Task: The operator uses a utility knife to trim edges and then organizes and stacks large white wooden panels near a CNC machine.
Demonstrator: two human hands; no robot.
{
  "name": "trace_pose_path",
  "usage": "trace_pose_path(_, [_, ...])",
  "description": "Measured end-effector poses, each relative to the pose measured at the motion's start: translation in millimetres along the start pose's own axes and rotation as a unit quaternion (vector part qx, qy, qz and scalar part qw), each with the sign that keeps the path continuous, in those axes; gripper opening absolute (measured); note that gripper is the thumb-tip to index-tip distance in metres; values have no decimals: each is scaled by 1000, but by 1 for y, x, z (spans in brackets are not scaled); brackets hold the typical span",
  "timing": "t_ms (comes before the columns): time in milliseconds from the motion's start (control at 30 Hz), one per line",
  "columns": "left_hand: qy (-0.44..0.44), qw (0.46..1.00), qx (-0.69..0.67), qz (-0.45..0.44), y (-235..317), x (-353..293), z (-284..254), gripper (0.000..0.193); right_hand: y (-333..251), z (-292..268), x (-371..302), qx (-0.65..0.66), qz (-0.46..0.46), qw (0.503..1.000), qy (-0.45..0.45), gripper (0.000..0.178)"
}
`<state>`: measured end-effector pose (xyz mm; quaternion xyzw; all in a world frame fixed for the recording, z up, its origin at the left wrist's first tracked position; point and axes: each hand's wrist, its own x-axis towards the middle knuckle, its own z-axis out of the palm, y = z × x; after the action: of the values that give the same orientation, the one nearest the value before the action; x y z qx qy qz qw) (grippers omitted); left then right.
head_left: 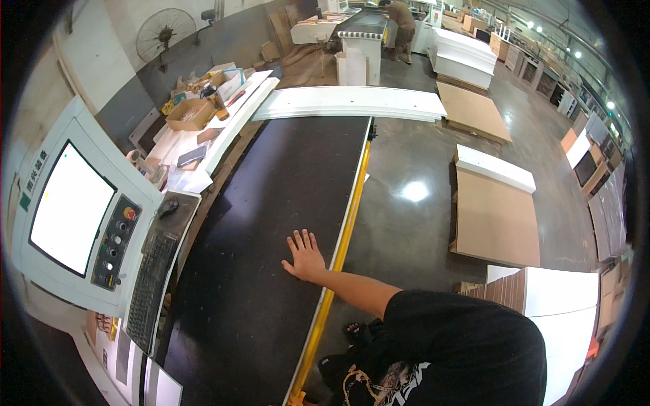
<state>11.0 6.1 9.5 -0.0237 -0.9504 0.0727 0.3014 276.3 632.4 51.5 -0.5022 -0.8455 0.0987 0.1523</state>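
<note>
My right hand (305, 257) rests palm down on a long dark conveyor belt (271, 176), with its fingers spread and nothing held. The bare forearm and black sleeve reach in from the lower right, over the belt's yellow side rail (340, 247). Across the far end of the belt lies a stack of long white panels (352, 101). My left hand is out of view.
Left of the belt stands a control console with a lit screen (71, 210), a keyboard (150, 291) and a mouse (168, 207). Beyond it, a cluttered bench holds a cardboard box (190, 115). Brown boards (497, 216) lie on the floor at right. A person (401, 28) stands far off.
</note>
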Motion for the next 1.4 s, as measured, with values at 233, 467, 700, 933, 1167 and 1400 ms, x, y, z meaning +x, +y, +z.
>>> trace_pose_path(233, [-2,1000,-14,-21,4,0,4,71,0,3,0,-10,11,1000,-4,84])
trace_pose_path(467, [-75,995,-14,-59,9,6,-11,72,-1,3,1,7,-4,1000,21,84])
trace_pose_path(700, [-200,974,-45,-97,21,16,-44,76,-5,-5,0,-11,11,1000,-23,85])
trace_pose_path(933, [-165,983,-34,-73,22,13,-38,74,-5,-7,1,-10,13,999,-31,85])
trace_pose_path(1167, [-120,989,-42,-82,15,9,-18,72,-3,-1,1,-15,9,1000,-14,83])
trace_pose_path(1400, [-91,993,-39,-57,11,6,-14,74,-2,2,1,2,-4,1000,16,83])
